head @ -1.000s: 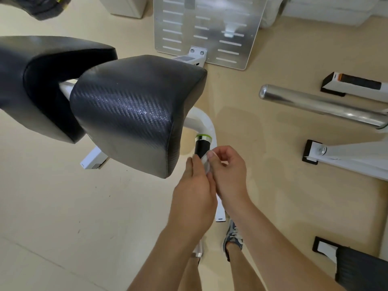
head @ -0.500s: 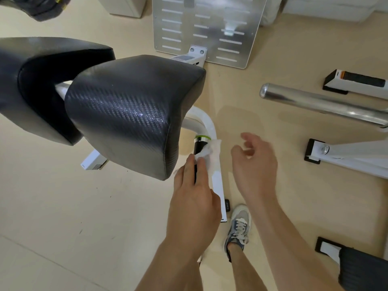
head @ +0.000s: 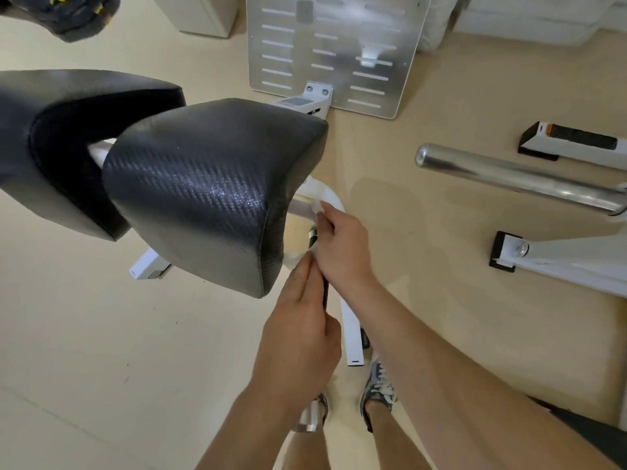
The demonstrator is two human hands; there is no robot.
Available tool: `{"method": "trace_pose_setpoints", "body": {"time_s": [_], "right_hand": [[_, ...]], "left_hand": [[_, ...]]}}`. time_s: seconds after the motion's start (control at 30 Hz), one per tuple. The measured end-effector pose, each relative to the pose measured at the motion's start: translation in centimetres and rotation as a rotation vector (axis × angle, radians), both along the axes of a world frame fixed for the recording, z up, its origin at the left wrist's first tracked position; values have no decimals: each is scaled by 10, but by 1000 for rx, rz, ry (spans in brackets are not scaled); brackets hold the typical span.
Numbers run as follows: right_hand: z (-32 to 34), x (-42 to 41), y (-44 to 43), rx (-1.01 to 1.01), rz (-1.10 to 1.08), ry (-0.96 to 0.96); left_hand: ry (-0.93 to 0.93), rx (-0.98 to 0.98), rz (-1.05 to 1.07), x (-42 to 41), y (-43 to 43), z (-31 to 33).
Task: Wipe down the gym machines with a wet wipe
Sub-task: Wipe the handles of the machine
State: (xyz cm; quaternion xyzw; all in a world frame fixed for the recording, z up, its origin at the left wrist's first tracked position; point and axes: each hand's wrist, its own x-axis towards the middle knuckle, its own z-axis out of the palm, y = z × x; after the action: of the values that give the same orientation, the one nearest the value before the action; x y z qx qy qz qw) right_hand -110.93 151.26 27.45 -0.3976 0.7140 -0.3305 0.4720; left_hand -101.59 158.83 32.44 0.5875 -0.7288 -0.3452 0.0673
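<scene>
**Wipe on tube, both hands at the handle**

Centre of frame: right hand (head: pixel 344 254) is curled and pinches the white wipe (head: pixel 318 205) against the bent white tube (head: pixel 330 195), just right of the big black pad (head: pixel 210 191). The wipe is mostly hidden by the fingers; only a crumpled edge shows. Left hand (head: pixel 300 327) sits just below, touching the right one, and is closed round the black handle (head: pixel 325 288), thumb on one side, fingers laid along the other. Second pad (head: pixel 51 130) at left edge. Steel bar (head: pixel 509 178) at right, well apart. Slotted plate (head: pixel 336 52) top centre. Shoe (head: pixel 378 388) on the beige floor (head: pixel 101 368), bottom.
</scene>
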Motion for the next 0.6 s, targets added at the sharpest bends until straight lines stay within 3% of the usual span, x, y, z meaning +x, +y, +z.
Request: {"method": "trace_pose_setpoints", "body": {"time_s": [0.13, 0.3, 0.37, 0.43, 0.6], "right_hand": [[-6, -10, -20, -85, 425, 78], [3, -27, 34, -227, 393, 91], [4, -26, 33, -238, 454, 190], [1, -19, 12, -106, 500, 260], [-2, -9, -46, 261, 508, 191]], "left_hand": [[41, 21, 23, -3, -4, -5], [117, 83, 65, 1, -5, 0], [147, 111, 82, 2, -8, 3], [176, 157, 118, 2, -13, 4], [287, 427, 382, -7, -39, -7]]}}
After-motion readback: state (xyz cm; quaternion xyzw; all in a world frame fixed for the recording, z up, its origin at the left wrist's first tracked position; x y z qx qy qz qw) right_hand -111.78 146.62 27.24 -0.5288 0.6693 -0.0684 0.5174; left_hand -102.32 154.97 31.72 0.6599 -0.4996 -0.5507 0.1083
